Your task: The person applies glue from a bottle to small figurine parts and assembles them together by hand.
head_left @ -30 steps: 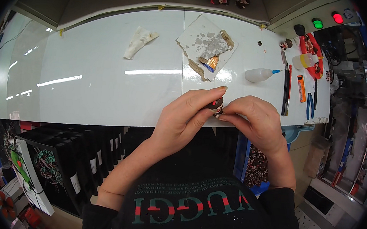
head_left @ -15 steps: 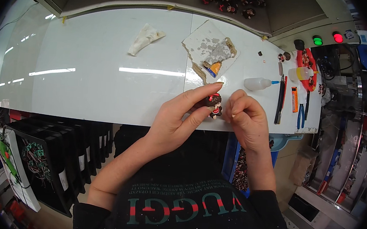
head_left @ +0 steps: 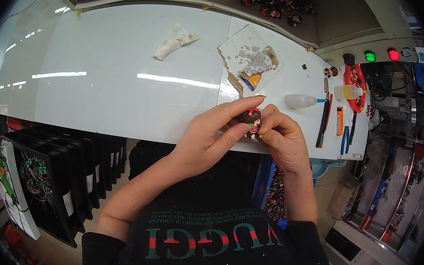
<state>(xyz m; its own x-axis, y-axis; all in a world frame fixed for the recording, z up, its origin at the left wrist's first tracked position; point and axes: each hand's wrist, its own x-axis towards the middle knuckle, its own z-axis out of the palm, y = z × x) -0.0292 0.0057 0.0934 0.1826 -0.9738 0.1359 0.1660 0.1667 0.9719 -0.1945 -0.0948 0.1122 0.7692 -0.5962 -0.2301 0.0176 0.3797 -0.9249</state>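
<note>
Between the thumb and fingers of my left hand [head_left: 206, 133] is a small doll figurine [head_left: 250, 117] with dark brown hair, a red bow and a red-and-white front. It is held just above the near edge of the white table [head_left: 123, 104]. My right hand [head_left: 286, 139] is closed in a pinch, its fingertips against the figurine's right side. Whatever those fingertips hold is too small or hidden to name. Part of the figurine is covered by my left fingers.
Beyond my hands lies a stained white board [head_left: 238, 46] with an orange-and-blue scrap [head_left: 251, 81]. A crumpled cloth [head_left: 175, 42] is left of it. Rightward are a squeeze bottle [head_left: 299, 101], an orange box [head_left: 339, 121], blue-handled pliers [head_left: 345, 140] and a red tray [head_left: 349, 76]. Several figurines [head_left: 279, 2] sit at the back.
My right hand has moved left, and its pinched fingertips now meet the figurine, where before there was a gap. My left hand keeps its hold. The whole view has shifted slightly.
</note>
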